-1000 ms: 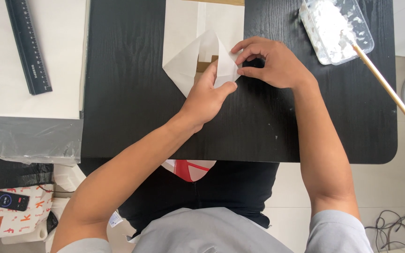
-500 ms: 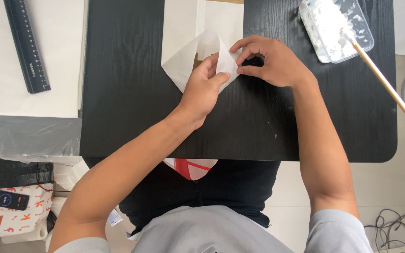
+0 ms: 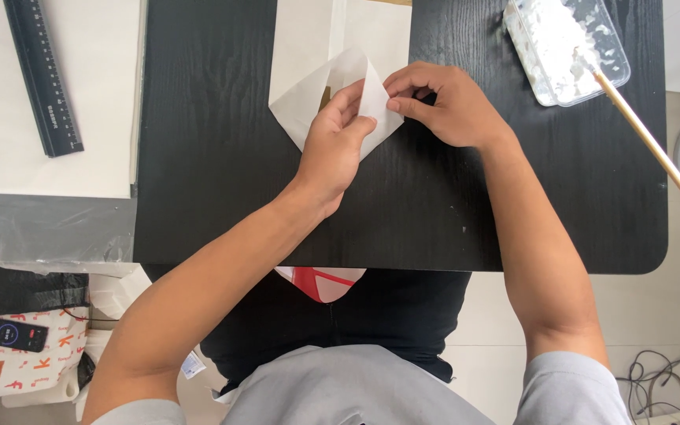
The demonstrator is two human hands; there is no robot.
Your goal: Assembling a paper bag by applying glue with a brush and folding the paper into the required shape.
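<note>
A: White paper, folded (image 3: 308, 102), lies at the upper middle of the frame on the black table (image 3: 214, 197). The person's left hand (image 3: 336, 145) lies over its lower right part, fingers curled and thumb closed on the raised flap.

B: And the right hand (image 3: 442, 106)?

A: It comes in from the right, fingertips pinched together on the same flap's edge, touching the left hand's. Holding from both sides likely keeps the crease lined up.

B: What lies around it?

A: A plain white sheet (image 3: 371, 27) sits under the folded piece at the top edge. A clear plastic tray (image 3: 564, 47) with white paste is at the upper right, a thin wooden stick (image 3: 655, 149) resting in it and slanting off to the right, probably parked within reach. A black ruler (image 3: 43, 75) lies on a white board (image 3: 49, 165) at the upper left, well apart from the hands.
</note>
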